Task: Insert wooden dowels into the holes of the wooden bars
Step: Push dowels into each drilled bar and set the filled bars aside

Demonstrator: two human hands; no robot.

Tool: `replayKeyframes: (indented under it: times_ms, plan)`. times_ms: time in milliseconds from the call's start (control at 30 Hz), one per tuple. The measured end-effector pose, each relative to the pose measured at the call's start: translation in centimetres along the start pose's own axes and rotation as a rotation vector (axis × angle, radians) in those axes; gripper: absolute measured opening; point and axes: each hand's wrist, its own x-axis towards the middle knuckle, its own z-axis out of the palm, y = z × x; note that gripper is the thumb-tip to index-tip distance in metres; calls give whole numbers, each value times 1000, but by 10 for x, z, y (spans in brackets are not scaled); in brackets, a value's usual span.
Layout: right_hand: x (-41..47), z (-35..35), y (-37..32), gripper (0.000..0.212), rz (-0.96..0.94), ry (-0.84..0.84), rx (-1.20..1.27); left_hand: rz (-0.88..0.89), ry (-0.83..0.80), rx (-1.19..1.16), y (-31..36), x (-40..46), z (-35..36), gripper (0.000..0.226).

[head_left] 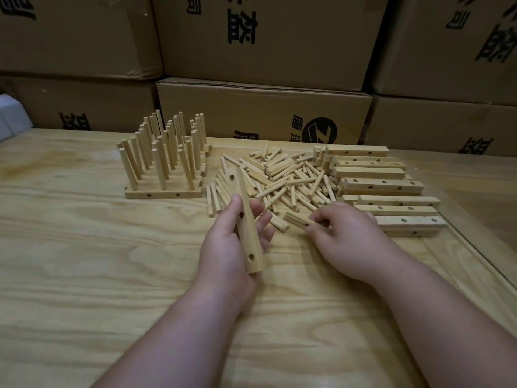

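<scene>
My left hand point(232, 242) grips a wooden bar point(246, 219) with three holes, held lengthwise pointing away from me above the table. My right hand point(344, 236) pinches a few dowels point(296, 220) at the near edge of a loose dowel pile point(282, 177). A stack of empty bars point(383, 186) with holes lies to the right of the pile. At the left stands a group of bars filled with upright dowels point(165, 161).
The work lies on a light wooden table point(84, 261) whose right edge runs diagonally near the bar stack. Stacked cardboard boxes point(265, 51) form a wall behind the table. A white object point(11, 119) sits at the far left.
</scene>
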Motion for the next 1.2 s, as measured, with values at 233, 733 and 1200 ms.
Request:
replayKeyframes:
  times_ms: [233, 733, 1200]
  plan:
    - [-5, -7, -27, 10, 123, -69, 649, -176, -241, -18, -1, -7, 2, 37]
    - [-1, -21, -31, 15, 184, 17, 976, -243, -258, 53, -1, -8, 6, 30]
    - [-4, -24, -33, 5, 71, 15, 888, -126, -365, 209, -9, -14, 5, 30]
